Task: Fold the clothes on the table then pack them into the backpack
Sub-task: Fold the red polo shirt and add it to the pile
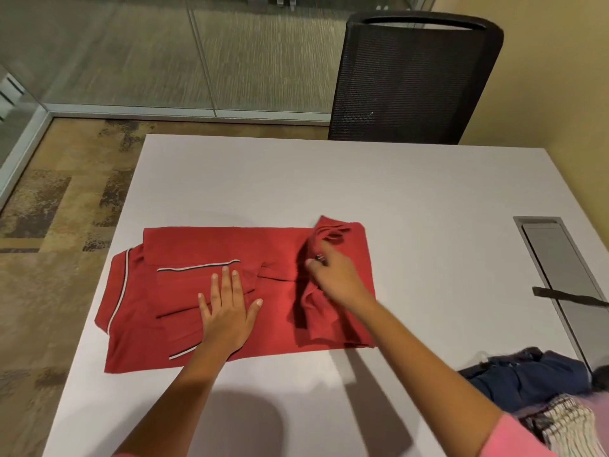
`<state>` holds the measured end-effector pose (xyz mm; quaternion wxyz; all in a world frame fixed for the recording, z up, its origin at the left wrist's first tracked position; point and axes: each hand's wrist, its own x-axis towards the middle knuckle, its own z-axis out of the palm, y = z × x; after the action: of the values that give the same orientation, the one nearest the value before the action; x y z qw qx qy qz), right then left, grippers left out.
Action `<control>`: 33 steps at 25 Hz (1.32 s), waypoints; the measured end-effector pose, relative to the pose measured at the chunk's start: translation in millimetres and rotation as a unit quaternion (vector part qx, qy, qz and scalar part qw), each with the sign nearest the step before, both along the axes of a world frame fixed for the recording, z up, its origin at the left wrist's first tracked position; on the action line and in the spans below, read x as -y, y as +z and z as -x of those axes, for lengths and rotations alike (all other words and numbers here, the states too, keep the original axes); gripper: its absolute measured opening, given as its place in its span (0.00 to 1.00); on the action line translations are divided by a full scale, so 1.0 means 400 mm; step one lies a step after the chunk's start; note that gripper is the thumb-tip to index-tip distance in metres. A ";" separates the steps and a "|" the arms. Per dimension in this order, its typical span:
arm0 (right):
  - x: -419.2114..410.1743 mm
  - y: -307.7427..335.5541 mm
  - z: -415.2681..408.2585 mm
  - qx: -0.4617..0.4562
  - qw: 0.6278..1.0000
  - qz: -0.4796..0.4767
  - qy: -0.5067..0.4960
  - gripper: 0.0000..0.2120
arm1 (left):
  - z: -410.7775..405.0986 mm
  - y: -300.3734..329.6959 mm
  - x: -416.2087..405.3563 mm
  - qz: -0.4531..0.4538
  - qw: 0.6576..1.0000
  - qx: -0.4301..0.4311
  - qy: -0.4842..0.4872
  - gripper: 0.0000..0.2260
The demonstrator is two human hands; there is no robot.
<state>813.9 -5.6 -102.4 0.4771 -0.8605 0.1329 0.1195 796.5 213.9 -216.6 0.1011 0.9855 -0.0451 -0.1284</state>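
One red shirt (pixel 204 285), two hands, one chair (pixel 412 80).

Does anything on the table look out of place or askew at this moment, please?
Only the red polo shirt: its bottom end is bunched and lifted in the right hand while the left hand presses it flat. That looks like folding underway, not damage.

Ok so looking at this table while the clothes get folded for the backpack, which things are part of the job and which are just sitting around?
Part of the job:
red shirt, pressed flat by the left hand, its bunched end gripped by the right hand
pile of unfolded clothes at the table's near right corner

Just lying about:
black mesh chair
grey cable hatch in the white table
dark strap across the hatch
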 end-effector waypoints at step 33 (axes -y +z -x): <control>0.266 -0.029 0.116 -0.119 0.939 -0.193 -0.258 0.14 | 0.131 0.025 -0.225 -0.043 0.993 0.047 -0.095 0.27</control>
<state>767.4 -112.1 -113.9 0.6289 -0.6676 0.3808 0.1173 744.1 303.7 -206.7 0.0433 0.9852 -0.1377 -0.0929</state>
